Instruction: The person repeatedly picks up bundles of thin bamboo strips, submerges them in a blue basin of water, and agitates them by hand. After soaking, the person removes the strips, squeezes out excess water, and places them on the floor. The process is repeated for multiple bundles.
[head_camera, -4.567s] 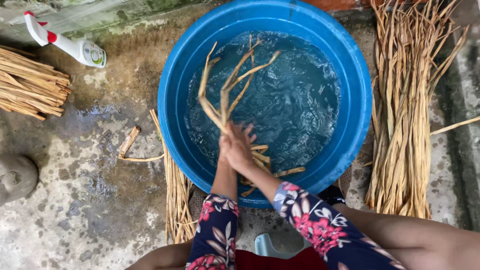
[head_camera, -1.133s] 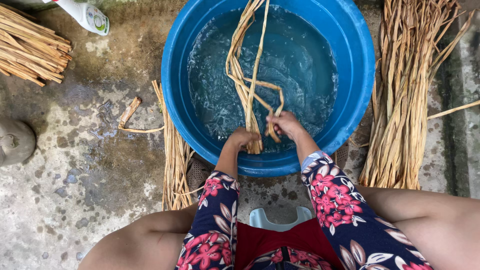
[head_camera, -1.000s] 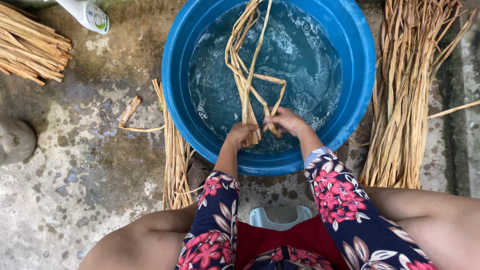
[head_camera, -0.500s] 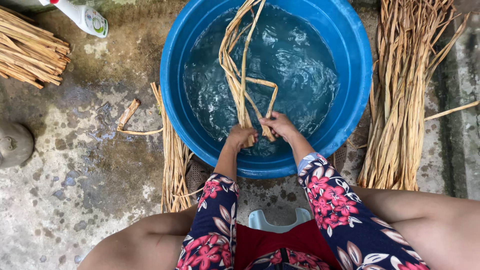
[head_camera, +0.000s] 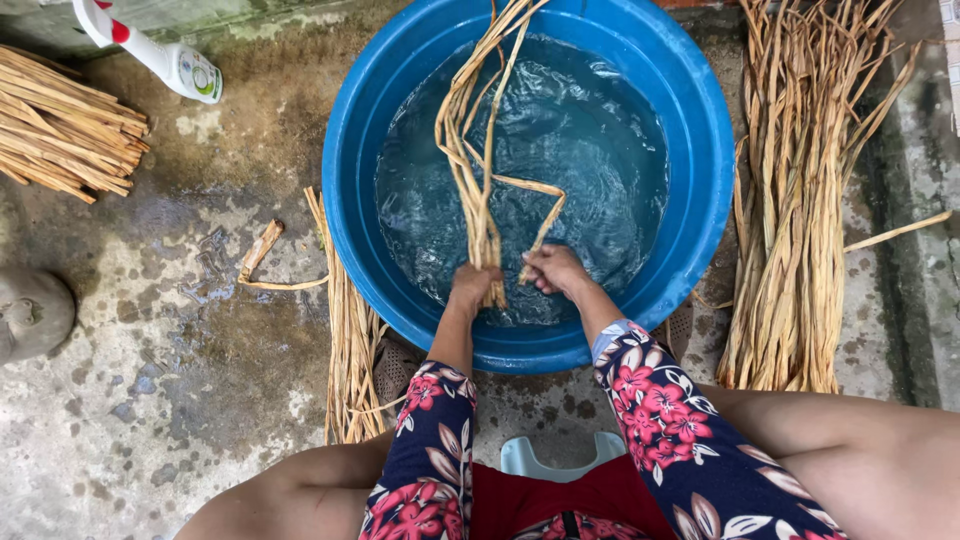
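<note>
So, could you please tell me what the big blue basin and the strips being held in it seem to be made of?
The blue basin looks like moulded plastic: even colour, smooth glossy wall, rolled rim. The strips look like dried plant fibre, perhaps reed or stalk: tan, flat, lengthwise grain, bending limply where wet. Both the left hand and right hand grip them.

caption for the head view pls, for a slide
Both hands grip wet straw strands in a blue tub of water.

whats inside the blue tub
The blue tub holds dark rippling water and a bunch of long tan fibre strips, gripped by the left hand and right hand. The water hides the tub bottom.
</note>
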